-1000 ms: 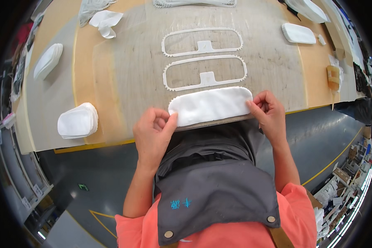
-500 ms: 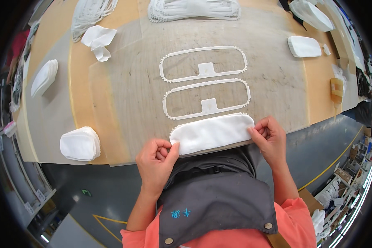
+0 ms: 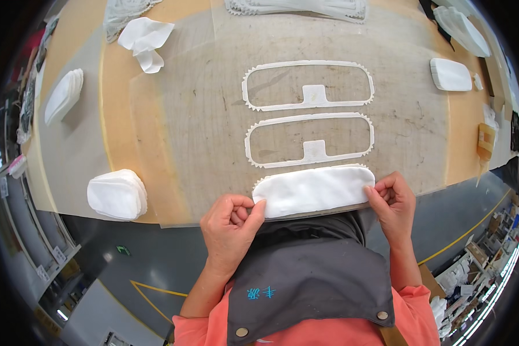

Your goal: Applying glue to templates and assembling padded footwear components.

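A white oblong fabric panel (image 3: 314, 190) lies at the table's near edge. Small notches of a white piece beneath it peek out along its far rim; the rest of that piece is hidden. My left hand (image 3: 232, 230) pinches the panel's left end between thumb and bent fingers. At the opposite end, my right hand (image 3: 393, 207) has thumb and forefinger closed on the panel's edge. Just beyond lie two thin white notched frames, a nearer frame (image 3: 314, 151) and a farther frame (image 3: 313, 97), each with a tab inside its near side.
To the left sit a stack of white fabric pieces (image 3: 116, 195) and a smaller stack (image 3: 64, 97). Crumpled white sheet (image 3: 146, 43) lies farther back, near piled notched frames (image 3: 297, 8). On the right are another white stack (image 3: 451, 75) and an amber glue bottle (image 3: 485, 143).
The whole view has shifted slightly, moving the table's things rightward in the picture. Both hands keep their pinch on the panel's ends, and the panel stays at the table edge.
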Motion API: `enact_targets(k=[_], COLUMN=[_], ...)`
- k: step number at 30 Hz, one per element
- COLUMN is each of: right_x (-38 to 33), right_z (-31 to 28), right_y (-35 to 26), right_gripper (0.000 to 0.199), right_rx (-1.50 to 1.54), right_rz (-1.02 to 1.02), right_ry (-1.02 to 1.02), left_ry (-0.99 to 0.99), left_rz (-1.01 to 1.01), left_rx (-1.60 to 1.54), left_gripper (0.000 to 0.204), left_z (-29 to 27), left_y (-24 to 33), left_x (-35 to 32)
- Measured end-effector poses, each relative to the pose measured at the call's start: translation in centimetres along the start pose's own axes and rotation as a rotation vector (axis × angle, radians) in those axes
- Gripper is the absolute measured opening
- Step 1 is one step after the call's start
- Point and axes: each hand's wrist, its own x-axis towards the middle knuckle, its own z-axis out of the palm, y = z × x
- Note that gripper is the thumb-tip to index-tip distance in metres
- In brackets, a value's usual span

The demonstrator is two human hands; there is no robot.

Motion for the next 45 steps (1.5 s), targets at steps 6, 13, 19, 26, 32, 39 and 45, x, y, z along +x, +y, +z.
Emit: enact_targets(k=[6,13,19,26,32,39,45], right_x=[0.0,0.1,0.1,0.2,0.2,0.0,0.3], right_z=[-0.1,0.0,0.0,0.0,0.2,0.0,-1.0], right_y=[0.6,0.0,-0.3,-0.6,-0.6,-1.3,-0.9], right_gripper=[0.018,0.020,0.020,0.020,0.020,0.027,0.033], right_rx=[-0.010,-0.087,-0.111,-0.146,-0.180,-0.289,-0.325], right_rz=[-0.056,-0.114,-0.093,-0.092,-0.138,-0.115,-0.137], right_ry=[0.015,-0.018,0.007,0.001,0.020,0.037,0.160], left_ry=[-0.003,0.007,-0.002,-0.026,0.015,0.030,0.060], left_rz=[-0.047,-0.036,-0.044,-0.073,-0.054,-0.068,0.022], left_rx=[-0.012,-0.024,-0.044,-0.032,-0.052,-0.119,-0.061], left_gripper=[0.017,0.018,0.019,0.015,0.018,0.023,0.032], left_z=[0.2,0.0,0.1,0.0,0.1,0.3,-0.8], left_y=[0.2,0.4,0.4,0.4,0.5,1.1,1.0], left_x=[0.1,0.0,0.0,-0.3,-0.2,-0.1,-0.3])
